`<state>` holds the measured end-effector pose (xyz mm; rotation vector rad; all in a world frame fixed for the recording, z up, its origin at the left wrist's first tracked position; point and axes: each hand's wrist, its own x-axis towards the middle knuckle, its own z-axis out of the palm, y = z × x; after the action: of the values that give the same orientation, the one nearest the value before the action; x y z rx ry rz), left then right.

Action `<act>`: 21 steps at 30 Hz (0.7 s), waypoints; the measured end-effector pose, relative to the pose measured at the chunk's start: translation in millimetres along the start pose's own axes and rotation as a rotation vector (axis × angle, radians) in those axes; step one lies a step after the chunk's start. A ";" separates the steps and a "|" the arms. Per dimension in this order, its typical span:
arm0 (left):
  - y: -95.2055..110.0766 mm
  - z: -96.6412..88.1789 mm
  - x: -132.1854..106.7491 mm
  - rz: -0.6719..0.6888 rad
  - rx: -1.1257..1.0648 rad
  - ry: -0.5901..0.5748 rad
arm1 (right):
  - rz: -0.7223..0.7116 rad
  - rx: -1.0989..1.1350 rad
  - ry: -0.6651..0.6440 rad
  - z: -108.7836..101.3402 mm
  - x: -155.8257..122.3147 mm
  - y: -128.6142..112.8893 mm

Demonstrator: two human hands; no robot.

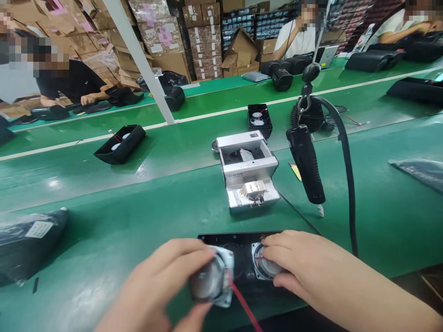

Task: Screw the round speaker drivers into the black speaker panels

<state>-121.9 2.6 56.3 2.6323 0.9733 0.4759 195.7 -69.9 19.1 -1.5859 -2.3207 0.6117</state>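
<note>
My left hand (166, 281) grips a round speaker driver (211, 279) with a square metal frame, tilted and blurred, held above the left part of a black speaker housing (235, 239). A red wire (244, 302) runs from this driver toward the bottom edge. Over the housing's right part, the fingers of my right hand (290, 260) close round a second speaker driver (260, 263), which sits at the housing. Between the two drivers a dark round opening (237, 258) shows. The housing's near side is partly hidden by my hands.
A silver screw-feeding machine (251, 170) stands beyond the housing. To its right an electric screwdriver (306, 163) hangs with a thick cable (348, 184). Bagged parts (31, 244) lie left. Another housing with drivers (121, 144) rests on the green belt (180, 133). Several people sit across.
</note>
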 end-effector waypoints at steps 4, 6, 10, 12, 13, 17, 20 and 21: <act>27.7 24.0 49.6 0.034 -0.010 -0.264 | -0.019 0.007 -0.014 -1.7 0.2 0.2; 25.6 34.2 58.0 0.005 0.045 -0.350 | -0.024 0.018 -0.031 -1.3 -0.4 1.4; 16.0 42.2 59.8 -0.019 0.169 -0.483 | -0.038 0.020 -0.080 3.0 -1.5 7.4; 12.4 42.7 58.0 0.003 0.211 -0.508 | -0.050 0.012 -0.100 7.1 -1.8 11.6; 10.5 42.9 56.7 0.018 0.218 -0.505 | -0.059 0.012 -0.102 9.6 -2.1 13.8; 2.4 44.7 50.9 0.065 0.195 -0.440 | -0.090 0.041 -0.072 16.6 -3.3 19.6; -0.6 45.4 50.7 0.095 0.184 -0.393 | -0.080 0.063 -0.058 13.0 -2.3 18.0; -0.6 45.5 51.6 0.111 0.181 -0.378 | -0.070 0.070 -0.061 10.3 -1.6 16.7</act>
<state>-67.0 30.4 25.6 2.8013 0.7827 -0.0942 205.4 -68.2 2.0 -1.4691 -2.3600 0.7261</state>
